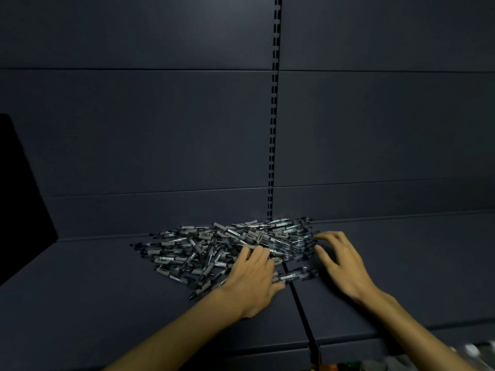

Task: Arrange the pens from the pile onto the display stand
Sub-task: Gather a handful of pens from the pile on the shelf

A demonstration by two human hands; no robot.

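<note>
Head camera looks down on a dark shelf [107,290] where the pile of pens [214,245] lies against the back panel [160,129], across the seam between two shelf boards and below the slotted upright [273,129]. The left hand [254,274] rests palm down on the near right part of the pile, fingers spread and quite straight over the pens, gripping none that can be seen. The right hand [340,261] is just beside the right edge of the pile, fingers apart and only lightly bent, fingertips touching the outer pens, holding nothing.
</note>
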